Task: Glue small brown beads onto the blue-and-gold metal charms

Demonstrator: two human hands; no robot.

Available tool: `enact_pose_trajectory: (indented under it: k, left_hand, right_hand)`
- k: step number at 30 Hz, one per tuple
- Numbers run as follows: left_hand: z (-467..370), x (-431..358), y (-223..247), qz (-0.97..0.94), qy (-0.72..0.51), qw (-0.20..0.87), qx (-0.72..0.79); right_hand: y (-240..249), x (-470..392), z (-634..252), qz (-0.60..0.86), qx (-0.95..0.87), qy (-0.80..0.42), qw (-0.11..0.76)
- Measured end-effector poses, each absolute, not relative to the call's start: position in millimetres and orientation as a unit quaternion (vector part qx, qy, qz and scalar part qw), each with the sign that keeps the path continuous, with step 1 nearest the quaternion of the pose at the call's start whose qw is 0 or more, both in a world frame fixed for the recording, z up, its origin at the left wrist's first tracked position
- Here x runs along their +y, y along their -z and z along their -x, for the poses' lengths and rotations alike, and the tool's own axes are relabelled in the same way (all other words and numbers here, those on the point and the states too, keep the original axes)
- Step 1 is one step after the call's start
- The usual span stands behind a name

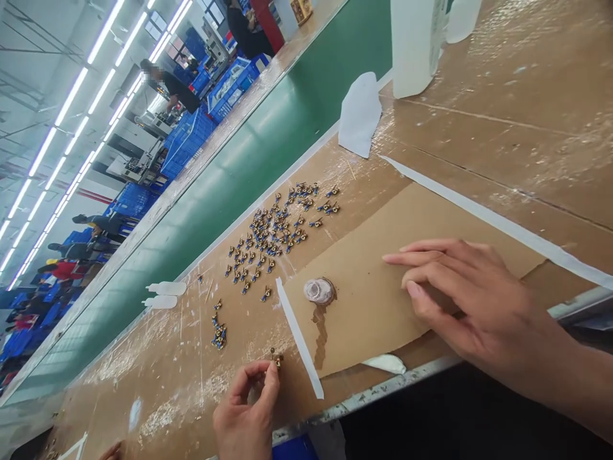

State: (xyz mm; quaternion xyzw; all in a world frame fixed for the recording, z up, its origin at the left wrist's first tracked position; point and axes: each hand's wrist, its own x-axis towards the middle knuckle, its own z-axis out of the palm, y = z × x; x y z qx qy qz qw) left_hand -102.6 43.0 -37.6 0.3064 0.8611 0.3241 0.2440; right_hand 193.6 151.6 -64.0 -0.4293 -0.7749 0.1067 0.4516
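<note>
At the table's near edge my left hand (246, 406) pinches a small brass-coloured part (276, 359) between thumb and forefinger. My right hand (462, 294) is over a brown cardboard sheet (368, 268), its fingers partly stretched out, with nothing visible in them. Left of that hand, a small round whitish cap-like dish (318, 291) sits on the cardboard, and a dark wet streak (320, 335) runs from it. Many small brass-and-blue parts (268, 233) lie scattered beyond the cardboard. A smaller cluster of the same parts (219, 335) lies farther left.
White tape strips (301, 338) border the cardboard. Two white squeeze bottles (165, 294) lie at the far edge, beside a green partition (287, 121). A torn white sheet (361, 115) and a large translucent bottle (416, 48) are at the back. Another person's fingers (112, 452) show at bottom left.
</note>
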Motion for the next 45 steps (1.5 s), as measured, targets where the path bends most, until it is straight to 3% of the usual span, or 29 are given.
enact_pose_trajectory:
  k: [7, 35, 39, 45]
  left_hand:
    - [81, 48, 33, -0.32, -0.335, 0.167, 0.87]
    - [85, 53, 33, -0.361, -0.263, 0.146, 0.883]
    - [90, 58, 29, -0.356, -0.248, 0.182, 0.882]
    - [85, 53, 27, -0.385, -0.302, 0.163, 0.857]
  right_hand:
    - [70, 152, -193, 0.44, -0.766, -0.117, 0.453]
    - [69, 153, -194, 0.434, -0.766, -0.135, 0.453]
    - [69, 152, -194, 0.436, -0.765, -0.13, 0.457]
    - [70, 152, -196, 0.429, -0.755, -0.127, 0.48]
